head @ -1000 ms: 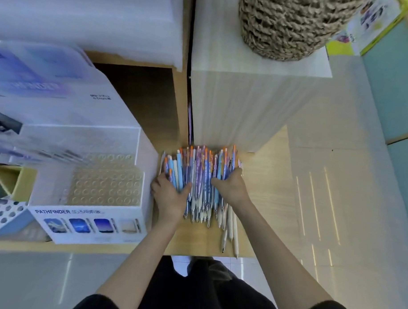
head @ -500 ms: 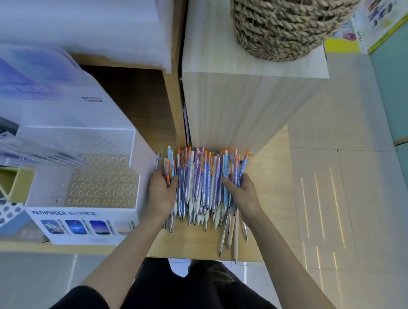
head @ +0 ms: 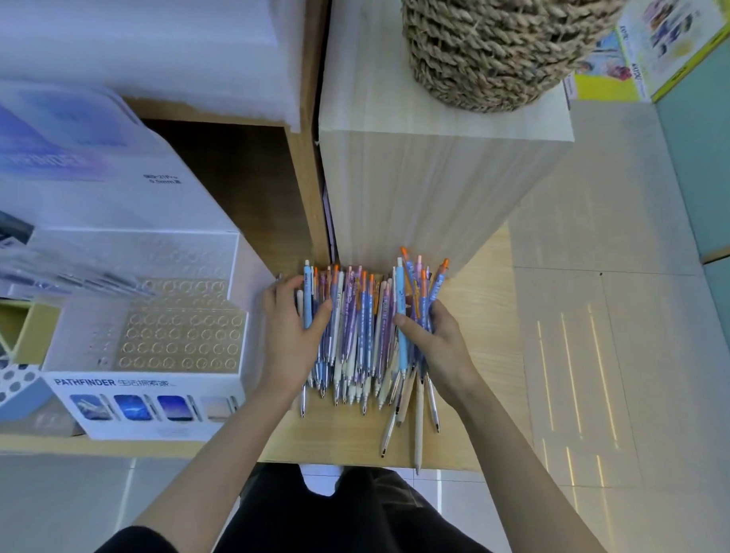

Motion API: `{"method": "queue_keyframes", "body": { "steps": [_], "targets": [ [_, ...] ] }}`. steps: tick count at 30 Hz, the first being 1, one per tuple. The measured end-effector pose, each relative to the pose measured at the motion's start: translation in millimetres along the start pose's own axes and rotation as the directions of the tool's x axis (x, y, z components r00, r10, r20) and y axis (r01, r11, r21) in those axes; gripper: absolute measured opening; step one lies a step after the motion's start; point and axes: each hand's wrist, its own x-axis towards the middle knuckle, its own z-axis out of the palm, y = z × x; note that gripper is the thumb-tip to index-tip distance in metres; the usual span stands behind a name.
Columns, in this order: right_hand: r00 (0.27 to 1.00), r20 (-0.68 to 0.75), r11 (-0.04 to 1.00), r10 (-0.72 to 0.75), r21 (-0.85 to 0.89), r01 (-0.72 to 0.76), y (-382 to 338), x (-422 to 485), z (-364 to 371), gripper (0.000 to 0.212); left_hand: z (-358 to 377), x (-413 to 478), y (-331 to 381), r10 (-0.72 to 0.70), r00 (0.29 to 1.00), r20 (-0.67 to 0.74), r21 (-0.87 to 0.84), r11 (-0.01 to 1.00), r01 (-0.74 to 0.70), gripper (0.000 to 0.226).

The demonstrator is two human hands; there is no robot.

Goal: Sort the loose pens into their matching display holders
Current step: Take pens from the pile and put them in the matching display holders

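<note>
A pile of loose pens, blue, purple, white and orange-capped, lies on the wooden shelf, tips toward me. My left hand grips the pile's left edge, thumb over a light-blue pen. My right hand grips the right edge, thumb over a blue pen. A few pens stick out loose at the lower right. The white PATHFINDER display holder, with rows of round holes, stands just left of my left hand.
A pale wooden box rises right behind the pens, with a woven basket on top. More display boxes sit at the far left. The shelf's front edge runs just below the pens; tiled floor lies to the right.
Both hands have spread slightly apart along the pile and the pens have been squared up; the view has shifted a little.
</note>
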Motion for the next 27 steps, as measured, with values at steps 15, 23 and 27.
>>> {"method": "queue_keyframes", "body": {
  "steps": [15,23,27],
  "targets": [
    [1.000,-0.025,0.954,0.006,0.299,0.002,-6.2,-10.3,28.0,0.028,20.9,-39.5,2.6,-0.022,0.713,0.701,-0.308,0.893,0.330,0.040],
    [0.999,-0.047,0.853,0.017,0.521,0.010,-2.4,-21.5,44.5,0.020,0.4,-40.5,1.3,0.065,0.716,0.695,-0.254,0.954,0.160,0.043],
    [0.991,-0.118,0.851,0.061,0.525,0.010,-0.2,-22.5,52.4,0.017,-14.3,-46.8,-3.6,0.056,0.704,0.708,-0.183,0.977,0.107,0.051]
  ]
}}
